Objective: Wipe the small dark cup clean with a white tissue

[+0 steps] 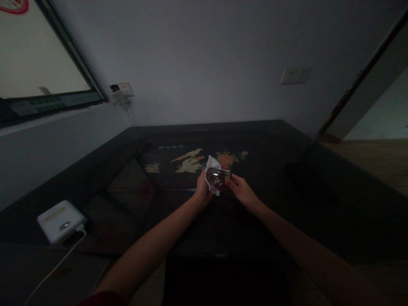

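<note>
Over the dark table, both hands meet on a shiny, dark, rounded object [216,177] that looks see-through, like glass or a lens; its exact kind is hard to make out in the dim light. A white cloth or tissue [211,163] wraps its left side, and my left hand [202,187] is closed on that cloth against the object. My right hand [239,187] pinches the object's right edge between thumb and fingers. The fingers of my left hand are mostly hidden behind the cloth.
Beneath the hands lies a dark glossy table [197,229] with a bird-and-flower picture [188,161]. A white box [62,221] with a cable stands at the left. Sockets [296,76] sit on the wall behind; a dark, indistinct shape [306,182] lies at the right.
</note>
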The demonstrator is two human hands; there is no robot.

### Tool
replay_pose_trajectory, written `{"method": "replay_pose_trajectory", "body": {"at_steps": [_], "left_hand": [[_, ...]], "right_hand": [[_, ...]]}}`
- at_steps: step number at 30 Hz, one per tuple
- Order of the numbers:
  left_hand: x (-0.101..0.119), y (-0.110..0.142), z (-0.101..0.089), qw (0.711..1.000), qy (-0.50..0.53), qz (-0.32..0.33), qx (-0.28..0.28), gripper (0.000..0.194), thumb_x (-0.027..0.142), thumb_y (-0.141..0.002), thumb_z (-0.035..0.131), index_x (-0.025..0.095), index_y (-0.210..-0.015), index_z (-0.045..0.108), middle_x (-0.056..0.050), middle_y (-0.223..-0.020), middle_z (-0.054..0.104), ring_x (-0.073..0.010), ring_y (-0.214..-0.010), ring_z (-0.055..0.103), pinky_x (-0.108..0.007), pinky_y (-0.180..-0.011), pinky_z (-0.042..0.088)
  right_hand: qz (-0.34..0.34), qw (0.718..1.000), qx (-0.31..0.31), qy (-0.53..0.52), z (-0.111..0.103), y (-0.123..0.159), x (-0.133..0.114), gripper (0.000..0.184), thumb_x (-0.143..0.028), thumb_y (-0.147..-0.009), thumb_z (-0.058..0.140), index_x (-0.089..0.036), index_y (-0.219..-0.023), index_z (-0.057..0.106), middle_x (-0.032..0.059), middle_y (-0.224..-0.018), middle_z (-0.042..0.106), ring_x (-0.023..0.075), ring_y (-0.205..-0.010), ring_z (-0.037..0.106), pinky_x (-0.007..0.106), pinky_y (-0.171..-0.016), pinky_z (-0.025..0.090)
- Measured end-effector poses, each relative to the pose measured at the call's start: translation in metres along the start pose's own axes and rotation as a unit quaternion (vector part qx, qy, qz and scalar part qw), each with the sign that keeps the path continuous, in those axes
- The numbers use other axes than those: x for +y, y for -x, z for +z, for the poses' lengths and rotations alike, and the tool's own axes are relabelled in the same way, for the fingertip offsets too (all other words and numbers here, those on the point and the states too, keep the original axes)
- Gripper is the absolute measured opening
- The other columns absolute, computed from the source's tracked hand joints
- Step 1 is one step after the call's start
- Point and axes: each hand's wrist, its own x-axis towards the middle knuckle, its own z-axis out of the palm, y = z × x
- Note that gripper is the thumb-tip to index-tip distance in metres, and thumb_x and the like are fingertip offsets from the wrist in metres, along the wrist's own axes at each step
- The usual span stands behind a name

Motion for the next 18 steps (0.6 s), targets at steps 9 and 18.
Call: {"method": "replay_pose_trajectory", "body": {"at_steps": [9,18], "left_hand": [[0.002,0.008,-0.008,0.933,-0.281,0.223,0.026,0.037,0.042,-0.087,0.041,0.015,-0.095,0.065,-0.007,-0.091,0.067,-0.0192,-0.083,0.059,-0.030,-0.079,0.044],[0.003,0.006,-0.008,0.915,-0.310,0.257,0.010,0.032,0.038,-0.086,0.044,0.016,-0.092,0.066,-0.006,-0.089,0.066,-0.0187,-0.083,0.058,-0.028,-0.079,0.043]], "right_hand": [[0.024,0.999,0.008,0.039,-0.004,0.000,0.004,0.044,-0.057,-0.066,0.066,-0.017,-0.083,0.060,0.0040,-0.079,0.067,0.0199,-0.074,0.064,0.035,-0.072,0.051],[0.013,0.997,0.020,0.070,-0.003,0.002,0.003,0.043,-0.057,-0.068,0.063,-0.016,-0.082,0.060,0.0044,-0.080,0.067,0.0213,-0.076,0.063,0.035,-0.072,0.050]]}}
